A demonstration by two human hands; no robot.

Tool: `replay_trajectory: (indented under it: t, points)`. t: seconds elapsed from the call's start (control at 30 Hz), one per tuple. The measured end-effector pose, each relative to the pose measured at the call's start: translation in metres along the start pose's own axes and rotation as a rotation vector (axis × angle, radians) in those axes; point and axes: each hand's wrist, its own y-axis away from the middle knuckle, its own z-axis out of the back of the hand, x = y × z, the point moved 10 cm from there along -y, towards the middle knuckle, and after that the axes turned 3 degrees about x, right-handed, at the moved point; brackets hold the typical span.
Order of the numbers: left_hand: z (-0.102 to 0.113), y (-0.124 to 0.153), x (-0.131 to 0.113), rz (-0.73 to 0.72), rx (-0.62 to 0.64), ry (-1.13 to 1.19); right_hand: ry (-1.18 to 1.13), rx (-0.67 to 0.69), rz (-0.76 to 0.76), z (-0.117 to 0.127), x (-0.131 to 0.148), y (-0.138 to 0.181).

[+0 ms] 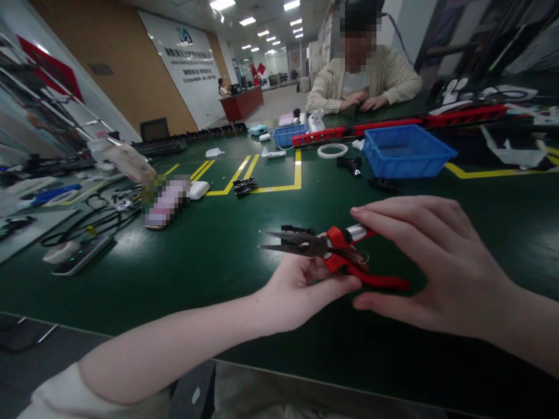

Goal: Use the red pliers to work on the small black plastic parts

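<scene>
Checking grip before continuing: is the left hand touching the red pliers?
Touching. Head view shows the left hand pinching the red pliers at the pivot.

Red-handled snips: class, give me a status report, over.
Left hand pinches red-handled snips near the pivot. Right hand grips the handles. Blades slightly apart, pointing left. Small black part lies behind the tips.

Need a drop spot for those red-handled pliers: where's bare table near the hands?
Bare green table between the left hand and the white device, and between the right hand and the blue bin. Crowded: cables along the left edge, red rails at the far side.
</scene>
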Motion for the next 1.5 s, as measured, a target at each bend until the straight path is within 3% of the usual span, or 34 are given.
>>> replay_trajectory:
  t: [0.27, 0.6, 0.7, 0.83, 0.9, 1.0, 1.1, 1.23, 1.37, 1.5]
  points:
    - [0.011, -0.002, 0.002, 0.011, -0.076, -0.021, 0.154, 0.079, 0.019, -0.016, 0.001, 0.0]
    - [-0.004, -0.004, 0.005, -0.077, 0.069, -0.144, 0.154, 0.043, -0.018, -0.013, -0.005, 0.0]
    - [0.001, -0.006, -0.004, -0.075, 0.089, -0.402, 0.118, 0.052, -0.044, -0.011, -0.011, -0.001]
    - [0.014, -0.008, -0.029, -0.154, 0.143, -1.041, 0.15, 0.061, -0.097, -0.01, -0.024, 0.0]
    - [0.028, -0.011, -0.033, -0.149, 0.149, -1.34, 0.223, 0.074, -0.097, -0.013, -0.03, 0.001]
    - [0.054, -0.017, -0.031, -0.113, 0.13, -1.567, 0.26, 0.081, -0.072, -0.022, -0.038, 0.003]
    - [0.068, -0.022, -0.017, -0.067, 0.183, -1.617, 0.205, 0.111, -0.098, -0.033, -0.05, 0.006]
    - [0.069, -0.025, -0.004, -0.057, 0.258, -1.607, 0.151, 0.179, -0.144, -0.046, -0.066, 0.006]
    - [0.067, -0.029, -0.006, -0.067, 0.238, -1.601, 0.143, 0.203, -0.161, -0.05, -0.074, 0.006]
    - [0.071, -0.03, -0.002, 0.022, 0.231, -1.541, 0.135, 0.232, -0.163, -0.06, -0.08, 0.01]
